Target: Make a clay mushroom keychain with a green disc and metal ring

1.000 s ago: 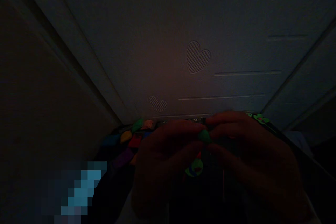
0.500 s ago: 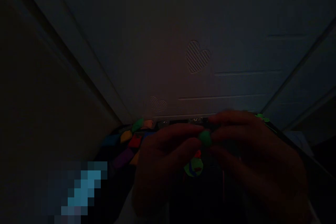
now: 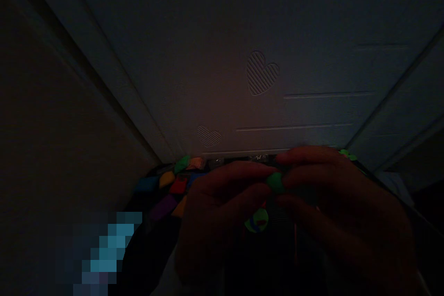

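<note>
In dim light, a small green lump of modelling clay (image 3: 275,182) is pinched between my two hands. My left hand (image 3: 222,217) grips its left side with thumb and fingers closed. From the right, the fingertips of my right hand (image 3: 350,212) press on the same lump. Below the hands lies a flat light-green disc (image 3: 257,220) bearing blue and dark red pieces. Something small and red shows just above the disc, partly hidden by my left hand. A thin reddish stick (image 3: 295,243) lies under my right hand.
Several coloured clay pieces lie at the left, among them a purple one (image 3: 163,207), a red one (image 3: 178,185) and a teal one (image 3: 146,184). Clear wrappers (image 3: 258,158) rest along the back, against a pale panel (image 3: 222,78) with embossed hearts. Bright green pieces (image 3: 347,154) sit at the right.
The green lump and the fingers around it have shifted slightly to the right. Both hands keep their hold on it; the other pieces stay where they were.
</note>
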A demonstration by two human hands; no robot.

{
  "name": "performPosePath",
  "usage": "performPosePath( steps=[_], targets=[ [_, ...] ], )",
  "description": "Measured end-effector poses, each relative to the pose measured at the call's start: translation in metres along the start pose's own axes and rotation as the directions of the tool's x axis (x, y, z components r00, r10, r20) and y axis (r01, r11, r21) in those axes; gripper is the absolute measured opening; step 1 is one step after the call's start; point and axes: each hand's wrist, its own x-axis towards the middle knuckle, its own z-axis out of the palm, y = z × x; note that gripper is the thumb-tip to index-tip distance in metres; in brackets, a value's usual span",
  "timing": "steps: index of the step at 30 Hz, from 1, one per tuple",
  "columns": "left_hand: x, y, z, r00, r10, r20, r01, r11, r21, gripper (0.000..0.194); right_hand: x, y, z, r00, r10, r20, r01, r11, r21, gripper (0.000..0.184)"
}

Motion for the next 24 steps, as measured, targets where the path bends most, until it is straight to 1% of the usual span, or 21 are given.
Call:
performPosePath(
  steps=[4,8,11,16,20,24],
  targets=[
    [0.0002,0.0004,0.0001,0.999,0.038,0.018,-0.037,0.999,-0.034,0.019,0.0008,-0.0011,0.0008,1.0,0.005,-0.018,-0.006,1.0,-0.023,0.01],
    [0.001,-0.0012,-0.0001,0.997,0.069,0.019,-0.068,0.997,-0.047,0.019,-0.0009,-0.0008,-0.0006,1.0,-0.005,0.023,0.006,0.999,-0.036,0.008],
    [0.0014,-0.0016,0.0005,0.996,0.092,0.009,-0.091,0.995,-0.05,0.02,-0.0028,-0.0011,-0.0015,1.0,-0.002,0.024,0.003,1.0,-0.024,0.008],
    [0.0014,0.0002,0.0014,0.992,0.122,-0.012,-0.122,0.992,-0.031,0.022,0.0003,-0.0036,-0.0005,1.0,0.0,-0.021,0.0,1.0,-0.021,0.009],
    [0.0006,0.0004,0.0011,0.994,0.112,0.0,-0.112,0.993,-0.046,0.023,0.0016,-0.0042,-0.0012,1.0,-0.015,0.006,0.015,0.999,-0.03,0.006],
    [0.0,-0.0007,0.0015,0.993,0.115,-0.012,-0.115,0.992,-0.05,0.025,-0.0008,-0.0021,-0.0006,0.999,-0.029,0.02,0.03,0.999,-0.03,0.008]
  ],
)
